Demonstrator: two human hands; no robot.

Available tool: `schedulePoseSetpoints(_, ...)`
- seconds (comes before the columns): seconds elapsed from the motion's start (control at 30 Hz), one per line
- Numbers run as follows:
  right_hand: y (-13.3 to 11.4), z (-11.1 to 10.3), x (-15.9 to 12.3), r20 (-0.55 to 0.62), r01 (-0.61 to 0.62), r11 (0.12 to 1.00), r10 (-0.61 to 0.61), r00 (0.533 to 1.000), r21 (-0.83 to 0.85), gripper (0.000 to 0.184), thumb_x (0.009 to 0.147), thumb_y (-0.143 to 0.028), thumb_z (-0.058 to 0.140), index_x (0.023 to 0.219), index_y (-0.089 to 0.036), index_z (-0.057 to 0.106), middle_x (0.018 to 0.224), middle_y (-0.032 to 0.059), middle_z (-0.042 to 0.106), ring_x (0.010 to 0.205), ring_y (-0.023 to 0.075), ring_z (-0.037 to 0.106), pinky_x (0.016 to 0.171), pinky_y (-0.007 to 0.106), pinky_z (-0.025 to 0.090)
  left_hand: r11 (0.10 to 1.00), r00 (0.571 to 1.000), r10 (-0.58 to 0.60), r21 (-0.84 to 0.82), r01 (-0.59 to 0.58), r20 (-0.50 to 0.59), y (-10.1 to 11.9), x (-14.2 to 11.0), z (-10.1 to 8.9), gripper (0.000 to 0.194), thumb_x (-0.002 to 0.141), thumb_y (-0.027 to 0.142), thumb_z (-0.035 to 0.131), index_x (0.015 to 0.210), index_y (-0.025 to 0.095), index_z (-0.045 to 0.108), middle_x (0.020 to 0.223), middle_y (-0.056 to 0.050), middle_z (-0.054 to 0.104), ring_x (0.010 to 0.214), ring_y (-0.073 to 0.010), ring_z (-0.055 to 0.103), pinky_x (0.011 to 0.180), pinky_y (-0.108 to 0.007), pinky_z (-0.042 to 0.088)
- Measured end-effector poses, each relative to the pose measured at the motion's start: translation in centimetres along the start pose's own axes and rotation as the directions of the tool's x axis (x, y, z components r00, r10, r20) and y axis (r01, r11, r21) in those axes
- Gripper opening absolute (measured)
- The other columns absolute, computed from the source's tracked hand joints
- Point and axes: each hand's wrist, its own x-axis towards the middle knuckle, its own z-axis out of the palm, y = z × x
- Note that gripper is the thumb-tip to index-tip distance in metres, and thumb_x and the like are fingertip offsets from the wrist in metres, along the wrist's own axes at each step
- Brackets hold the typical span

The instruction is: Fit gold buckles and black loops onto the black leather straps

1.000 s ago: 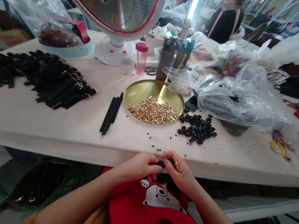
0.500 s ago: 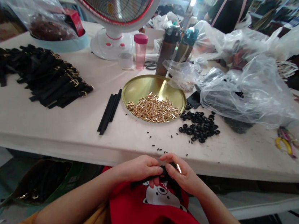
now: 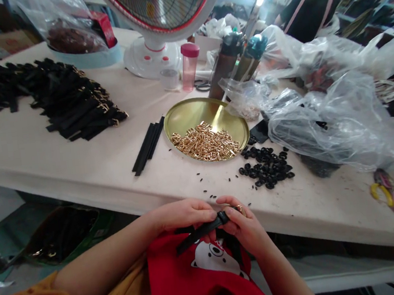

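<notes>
Over my lap, at the table's front edge, both hands grip one black strap (image 3: 197, 235) with a loop around it. My left hand (image 3: 194, 215) pinches the strap from its left side, thumb on top. Its free end slants down to the left over a red apron (image 3: 185, 283) with a white bear print. My right hand (image 3: 240, 221) closes on the strap's other end, where a gold buckle (image 3: 240, 210) shows between the fingers. Ahead of my hands lie a pile of small black loops (image 3: 267, 165) and a gold tray (image 3: 192, 109) holding gold metal pieces (image 3: 207, 141).
Several plain black strips (image 3: 148, 146) lie left of the tray. A heap of buckled black straps (image 3: 76, 100) covers the table's left. Behind stand a white fan (image 3: 153, 57) and a pink-lidded bottle (image 3: 190, 67). Plastic bags (image 3: 334, 126) and yellow-handled pliers (image 3: 382, 192) are on the right.
The strap has turned so that more of its length shows, slanting down to the left. The gold buckle has shifted in my right fingers. The whole view has moved slightly.
</notes>
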Motion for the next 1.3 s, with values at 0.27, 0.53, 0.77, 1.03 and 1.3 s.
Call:
schedulePoseSetpoints(0.27, 0.3, 0.2, -0.5, -0.017, -0.021, 0.999, 0.022, 1.000, 0.035, 0.030, 0.078, -0.037, 0.051, 0.104, -0.021, 0.051, 0.050, -0.0092, 0.022, 0.042, 0.0072, 0.016, 0.040, 0.022, 0.015, 0.969, 0.971, 0.121, 0.236, -0.071, -0.204, -0.9, 0.5, 0.6, 0.024, 0.079, 0.033, 0.050, 0.085, 0.015, 0.064, 0.074, 0.000, 0.063, 0.063, -0.0093, 0.052, 0.057, -0.018, 0.040)
schedulePoseSetpoints(0.53, 0.1, 0.5, -0.9, 0.017, 0.009, 1.000, -0.008, 1.000, -0.027, 0.034, 0.078, -0.037, 0.052, 0.108, -0.021, 0.052, 0.049, -0.0091, 0.024, 0.043, 0.0068, 0.021, 0.042, 0.021, 0.016, 0.943, 0.943, 0.192, 0.316, -0.101, -0.272, -1.3, 0.7, 1.1, 0.026, 0.079, 0.035, 0.049, 0.086, 0.015, 0.063, 0.079, -0.001, 0.066, 0.070, -0.0122, 0.057, 0.065, -0.021, 0.044)
schedulePoseSetpoints(0.77, -0.3, 0.4, -1.6, 0.052, 0.013, 0.985, -0.004, 0.999, -0.174, 0.038, 0.077, -0.038, 0.052, 0.111, -0.021, 0.052, 0.052, -0.0078, 0.029, 0.045, 0.0073, 0.024, 0.042, 0.021, 0.017, 0.959, 0.967, 0.102, 0.282, -0.033, -0.235, -1.0, 0.3, 1.6, 0.024, 0.078, 0.031, 0.049, 0.088, 0.015, 0.063, 0.079, -0.001, 0.066, 0.067, -0.0122, 0.057, 0.060, -0.020, 0.044)
schedulePoseSetpoints(1.03, -0.9, 0.3, -1.0, 0.011, -0.065, 0.993, 0.066, 0.998, -0.095, 0.041, 0.076, -0.036, 0.053, 0.114, -0.021, 0.051, 0.049, -0.0092, 0.023, 0.042, 0.0067, 0.020, 0.040, 0.020, 0.014, 0.696, 0.951, 0.267, 0.714, -0.076, -0.158, 0.8, -0.3, 1.2, 0.025, 0.085, 0.027, 0.043, 0.093, 0.022, 0.066, 0.088, 0.001, 0.067, 0.079, -0.0132, 0.058, 0.070, -0.018, 0.038)
schedulePoseSetpoints(1.3, -0.6, 0.2, -1.0, 0.001, -0.051, 0.970, 0.053, 0.999, -0.237, 0.036, 0.080, -0.031, 0.049, 0.114, -0.021, 0.051, 0.053, -0.0077, 0.032, 0.045, 0.0065, 0.025, 0.042, 0.019, 0.018, 0.717, 0.956, 0.234, 0.696, -0.048, -0.176, -0.5, 1.2, 0.5, 0.024, 0.085, 0.030, 0.043, 0.088, 0.019, 0.064, 0.086, -0.001, 0.067, 0.080, -0.0144, 0.059, 0.070, -0.018, 0.039)
